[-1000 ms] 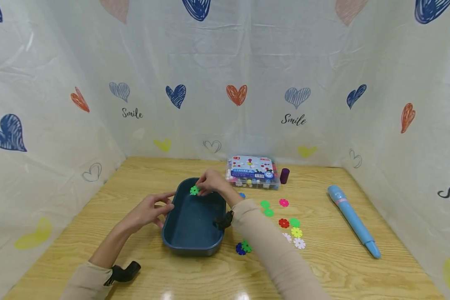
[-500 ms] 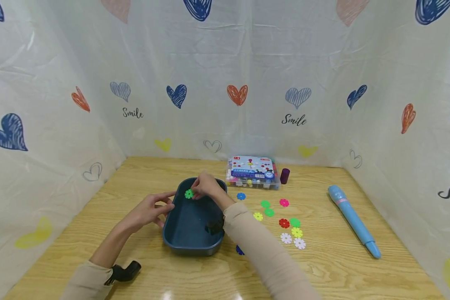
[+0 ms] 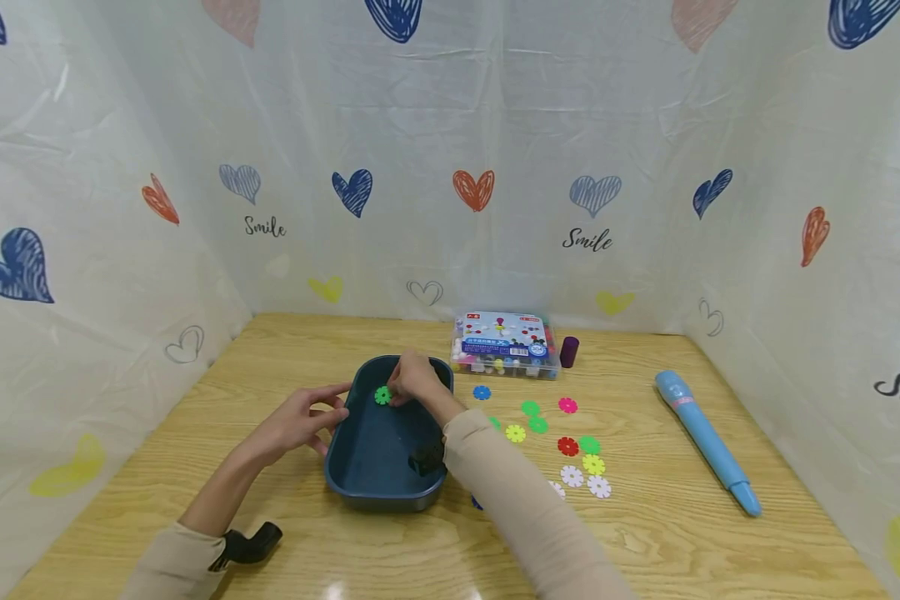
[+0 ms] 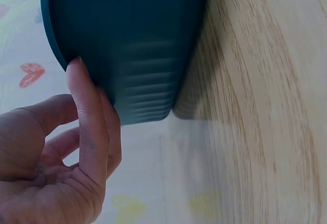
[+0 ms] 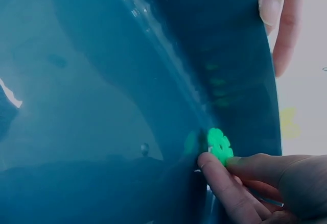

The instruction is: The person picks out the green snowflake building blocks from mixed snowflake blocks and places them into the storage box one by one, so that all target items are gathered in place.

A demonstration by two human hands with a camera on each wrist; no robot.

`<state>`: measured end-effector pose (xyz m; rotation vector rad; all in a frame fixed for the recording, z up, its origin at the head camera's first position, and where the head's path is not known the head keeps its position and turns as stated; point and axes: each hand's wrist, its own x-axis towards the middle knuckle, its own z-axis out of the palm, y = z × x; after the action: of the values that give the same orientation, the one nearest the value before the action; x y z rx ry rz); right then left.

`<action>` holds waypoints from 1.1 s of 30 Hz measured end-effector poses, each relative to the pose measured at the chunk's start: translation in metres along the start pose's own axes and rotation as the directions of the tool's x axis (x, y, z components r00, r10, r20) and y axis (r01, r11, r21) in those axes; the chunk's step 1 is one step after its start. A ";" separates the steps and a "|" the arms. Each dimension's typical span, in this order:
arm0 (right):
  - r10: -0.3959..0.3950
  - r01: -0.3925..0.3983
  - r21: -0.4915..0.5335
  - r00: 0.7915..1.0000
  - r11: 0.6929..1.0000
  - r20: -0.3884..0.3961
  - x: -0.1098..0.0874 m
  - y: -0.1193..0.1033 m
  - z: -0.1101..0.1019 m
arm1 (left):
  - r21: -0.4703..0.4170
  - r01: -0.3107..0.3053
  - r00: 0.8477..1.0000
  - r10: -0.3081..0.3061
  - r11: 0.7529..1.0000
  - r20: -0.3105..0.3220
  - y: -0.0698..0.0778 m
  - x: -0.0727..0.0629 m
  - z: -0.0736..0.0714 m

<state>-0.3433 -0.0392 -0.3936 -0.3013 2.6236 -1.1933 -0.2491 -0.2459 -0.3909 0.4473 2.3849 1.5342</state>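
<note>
My right hand [image 3: 414, 379] is inside the dark blue tray [image 3: 386, 458], near its far end. Between thumb and fingertips it pinches a green flower-shaped disc [image 5: 219, 145], held by the tray's inner wall in the right wrist view. Several notches show around the disc's edge, and part of it is hidden by the fingers. My left hand [image 3: 300, 421] touches the tray's left side. In the left wrist view, extended fingers [image 4: 89, 122] lie against the rim and outer wall, with no digit seen gripping inside.
Several coloured discs, among them a red disc [image 3: 567, 447] and a yellow disc [image 3: 593, 465], lie right of the tray. Behind stand a clear plastic box of small parts [image 3: 506, 346] and a purple cylinder [image 3: 569, 352]. A blue microphone-shaped object [image 3: 708, 443] lies far right.
My right hand has moved lower into the tray with the green disc, first leftward, then slightly back right. The sleeve now uncovers more discs on the table. My left hand stays in place.
</note>
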 end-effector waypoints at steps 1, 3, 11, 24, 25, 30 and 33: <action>0.006 -0.006 0.001 1.000 1.000 -0.001 0.000 0.000 0.001 | 0.000 0.001 1.000 -0.001 1.000 -0.001 0.000 0.000 0.000; 0.016 -0.016 0.002 1.000 1.000 -0.006 0.002 0.001 0.002 | 0.002 0.002 1.000 -0.002 1.000 -0.004 0.000 0.000 0.000; 0.003 -0.003 -0.023 1.000 1.000 -0.010 0.002 0.000 0.003 | 0.002 -0.001 1.000 0.001 1.000 -0.003 0.000 -0.001 0.000; -0.147 0.157 -0.079 0.982 0.984 0.117 -0.014 -0.003 -0.037 | 0.001 -0.004 1.000 0.004 1.000 -0.003 -0.001 0.001 0.001; -0.155 0.162 -0.045 0.980 0.986 0.124 -0.016 -0.003 -0.042 | 0.004 -0.008 1.000 0.008 1.000 -0.002 -0.001 0.001 0.001; -0.182 0.176 0.052 0.970 0.983 0.158 -0.031 -0.001 -0.070 | 0.004 0.016 1.000 -0.016 1.000 -0.016 -0.001 0.001 0.001; -0.191 0.180 0.076 0.968 0.981 0.164 -0.040 0.001 -0.084 | 0.004 0.017 1.000 -0.017 1.000 -0.015 -0.001 0.000 0.001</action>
<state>-0.3309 0.0322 -0.3360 -0.6213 2.4501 -1.2407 -0.2490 -0.2455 -0.3918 0.4173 2.3969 1.5313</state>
